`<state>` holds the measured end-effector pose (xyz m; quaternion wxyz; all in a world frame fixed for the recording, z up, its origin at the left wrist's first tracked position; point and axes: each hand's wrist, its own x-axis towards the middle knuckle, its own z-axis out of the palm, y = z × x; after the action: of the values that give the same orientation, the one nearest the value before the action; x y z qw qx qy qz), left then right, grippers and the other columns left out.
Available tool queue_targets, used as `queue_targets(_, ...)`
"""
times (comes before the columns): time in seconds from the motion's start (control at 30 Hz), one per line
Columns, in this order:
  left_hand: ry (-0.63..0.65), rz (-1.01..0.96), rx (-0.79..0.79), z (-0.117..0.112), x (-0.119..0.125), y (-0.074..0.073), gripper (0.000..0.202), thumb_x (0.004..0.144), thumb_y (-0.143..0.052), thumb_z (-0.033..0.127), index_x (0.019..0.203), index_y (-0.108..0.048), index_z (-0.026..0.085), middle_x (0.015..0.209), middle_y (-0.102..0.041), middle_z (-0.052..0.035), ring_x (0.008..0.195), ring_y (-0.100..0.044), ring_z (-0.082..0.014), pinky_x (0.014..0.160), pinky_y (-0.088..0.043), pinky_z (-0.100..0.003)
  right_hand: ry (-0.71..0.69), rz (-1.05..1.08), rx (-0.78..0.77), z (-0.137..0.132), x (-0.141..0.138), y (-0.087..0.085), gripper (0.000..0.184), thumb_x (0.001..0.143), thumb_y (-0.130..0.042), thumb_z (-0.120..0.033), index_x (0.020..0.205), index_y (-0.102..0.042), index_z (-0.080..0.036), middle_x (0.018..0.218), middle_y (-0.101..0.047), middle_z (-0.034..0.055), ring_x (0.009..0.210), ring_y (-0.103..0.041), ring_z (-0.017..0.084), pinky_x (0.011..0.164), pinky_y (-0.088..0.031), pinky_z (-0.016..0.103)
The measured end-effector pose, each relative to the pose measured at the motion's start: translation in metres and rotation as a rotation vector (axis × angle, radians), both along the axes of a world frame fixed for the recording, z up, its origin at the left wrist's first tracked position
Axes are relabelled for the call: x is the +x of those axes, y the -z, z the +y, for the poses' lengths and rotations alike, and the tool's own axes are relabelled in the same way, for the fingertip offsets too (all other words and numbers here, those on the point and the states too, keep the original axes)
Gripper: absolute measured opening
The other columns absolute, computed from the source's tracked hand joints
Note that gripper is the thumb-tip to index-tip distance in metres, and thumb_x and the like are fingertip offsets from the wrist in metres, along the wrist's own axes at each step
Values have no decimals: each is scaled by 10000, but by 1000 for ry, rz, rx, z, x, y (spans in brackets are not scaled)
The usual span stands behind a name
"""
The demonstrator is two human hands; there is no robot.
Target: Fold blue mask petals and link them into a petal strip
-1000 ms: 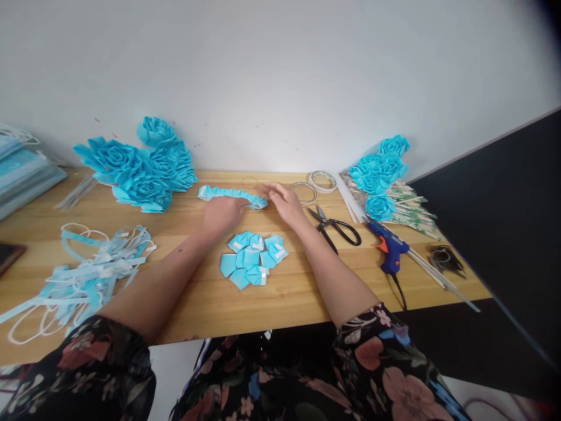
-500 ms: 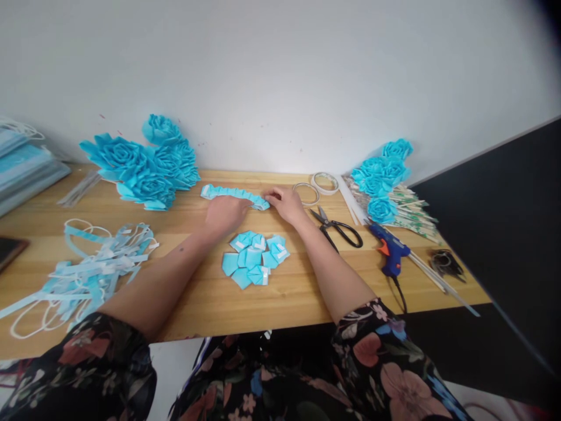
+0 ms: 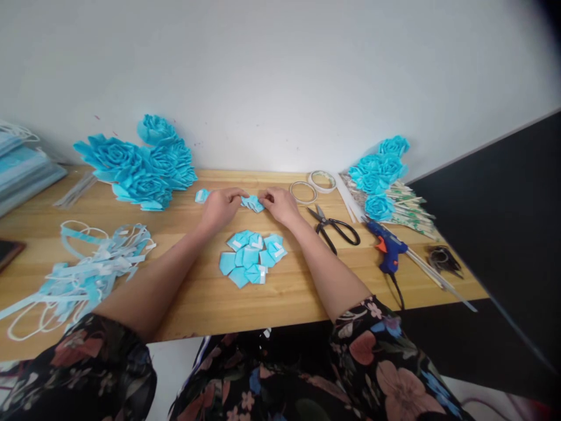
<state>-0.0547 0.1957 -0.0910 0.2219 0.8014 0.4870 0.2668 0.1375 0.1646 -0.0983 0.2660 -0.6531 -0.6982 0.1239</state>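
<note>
A row of folded light-blue petal-like pieces (image 3: 252,203) lies near the back of the table, overlapping one another. My left hand (image 3: 220,209) covers the row's middle, its fingertips closed on the pieces; the row's left end shows beyond the wrist. At the right end, my right hand (image 3: 281,206) pinches the edge between thumb and fingers. Closer to me, between my forearms, sits a loose cluster of folded blue pieces (image 3: 249,257), some with white patches. Black-handled scissors (image 3: 335,225) lie open to the right of my right hand.
Blue fabric roses (image 3: 144,166) stand at back left, more roses (image 3: 379,169) at right by sticks. Cut straps (image 3: 94,272) are heaped at left. Tape rolls (image 3: 323,181), a blue glue gun (image 3: 390,248) with cord, and a phone (image 3: 9,252) also lie on the table.
My left hand has shifted slightly and its fingers now rise over the row's middle, covering more of it. The right hand stays at the right end. The view has moved a little.
</note>
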Motion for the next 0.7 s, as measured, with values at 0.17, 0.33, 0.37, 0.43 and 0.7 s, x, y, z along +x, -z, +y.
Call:
queue_targets(0.17,0,62,39,-6,0,-4,398,876,-444,194,1088,-780,224,1127,-758,-35,1004,-711,-222,848,-520,-289,11,16,-1,1,0,0,89,857,-633,-181,853,-721,-200,883,-749,28,808,-638,178,711,-400,270)
queue_targets(0.33,22,298,99,-16,5,-12,401,907,-450,212,1154,-759,275,1128,-754,-54,1043,-706,-274,863,-530,-352,20,29,-2,0,0,0,84,851,-639,-185,847,-722,-198,875,-746,29,799,-639,179,701,-404,276)
queue_targets(0.37,25,335,102,-17,5,-12,402,908,-447,213,1153,-759,277,1114,-758,-60,1032,-709,-280,854,-532,-359,19,30,0,0,0,0,84,851,-638,-187,845,-721,-200,876,-746,28,799,-639,179,702,-407,277)
queue_targets(0.43,40,394,104,-16,4,-12,402,911,-443,215,1147,-763,277,1106,-760,-68,1028,-710,-290,844,-535,-366,17,26,2,0,0,0,87,855,-633,-195,840,-718,-203,881,-746,31,801,-640,182,711,-415,279)
queue_targets(0.7,68,492,83,-16,4,-13,414,929,-418,241,1173,-750,289,1131,-752,-68,1054,-703,-287,860,-531,-365,23,231,21,1,6,5,213,918,-518,-265,970,-714,-202,974,-756,40,887,-661,192,814,-468,300)
